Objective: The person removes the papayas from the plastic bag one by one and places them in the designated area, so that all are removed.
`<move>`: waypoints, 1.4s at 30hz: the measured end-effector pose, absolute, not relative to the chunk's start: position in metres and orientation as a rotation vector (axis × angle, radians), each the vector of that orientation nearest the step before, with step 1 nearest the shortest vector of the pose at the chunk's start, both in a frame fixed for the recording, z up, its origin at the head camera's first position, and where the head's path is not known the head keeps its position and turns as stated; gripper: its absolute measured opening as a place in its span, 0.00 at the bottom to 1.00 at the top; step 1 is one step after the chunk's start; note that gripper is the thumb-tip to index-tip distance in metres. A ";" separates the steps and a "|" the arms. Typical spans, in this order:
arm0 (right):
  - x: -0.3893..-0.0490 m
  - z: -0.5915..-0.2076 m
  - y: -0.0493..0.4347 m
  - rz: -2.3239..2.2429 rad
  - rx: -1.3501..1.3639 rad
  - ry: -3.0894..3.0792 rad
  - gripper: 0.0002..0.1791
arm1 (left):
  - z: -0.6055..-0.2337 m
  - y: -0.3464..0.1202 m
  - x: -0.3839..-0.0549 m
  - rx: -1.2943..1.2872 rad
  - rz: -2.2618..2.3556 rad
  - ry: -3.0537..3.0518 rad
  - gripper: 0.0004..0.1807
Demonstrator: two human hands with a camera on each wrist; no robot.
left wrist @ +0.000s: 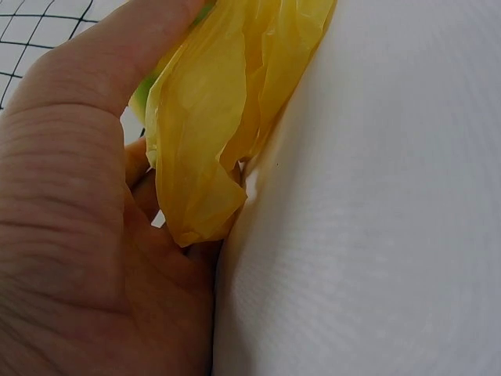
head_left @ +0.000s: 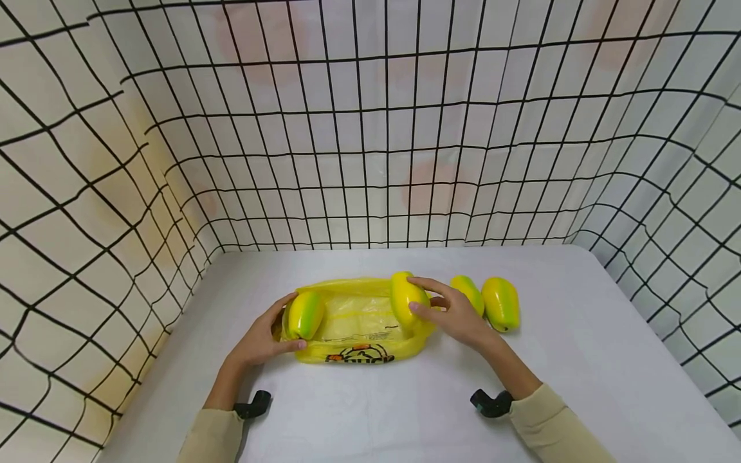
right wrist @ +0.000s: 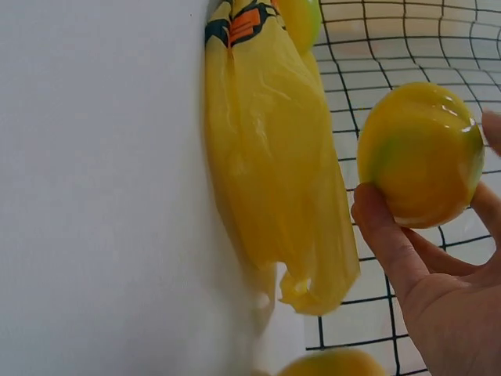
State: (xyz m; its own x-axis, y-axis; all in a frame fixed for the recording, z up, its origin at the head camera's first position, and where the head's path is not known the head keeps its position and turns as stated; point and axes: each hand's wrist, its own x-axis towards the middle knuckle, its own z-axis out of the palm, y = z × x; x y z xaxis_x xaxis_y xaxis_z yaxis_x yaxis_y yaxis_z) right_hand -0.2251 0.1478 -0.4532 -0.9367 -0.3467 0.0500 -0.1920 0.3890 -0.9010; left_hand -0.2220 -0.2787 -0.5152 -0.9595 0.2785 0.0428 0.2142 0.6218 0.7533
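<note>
A yellow plastic bag with black and orange print lies on the table, its mouth spread open upward. My left hand holds the left end of this bag, fingers at the far rim and thumb at the near one. One yellow-green mango sits inside that end, between thumb and fingers. In the left wrist view, crumpled bag film lies against the palm. My right hand grips another mango above the right end of the bag. The right wrist view shows this mango held by the fingertips, raised beside the bag.
Two more mangoes stand on the white table right of the bag, one mango partly behind my right hand and another mango farther right. Black netting over white cloth walls off the back and both sides.
</note>
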 end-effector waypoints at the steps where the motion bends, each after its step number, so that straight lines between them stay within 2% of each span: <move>1: -0.225 -0.453 0.151 -1.600 -0.499 2.496 0.31 | -0.515 -0.279 -0.222 0.417 1.265 2.759 0.60; 7: -0.224 -0.449 0.172 -1.629 -0.532 2.549 0.29 | -0.514 -0.278 -0.220 0.402 1.264 2.763 0.60; 22: -0.217 -0.441 0.220 -1.594 -0.418 2.668 0.28 | -0.511 -0.277 -0.220 0.409 1.252 2.762 0.61; 42: -0.215 -0.434 0.264 -1.614 -0.311 2.639 0.31 | -0.515 -0.278 -0.220 0.427 1.259 2.767 0.59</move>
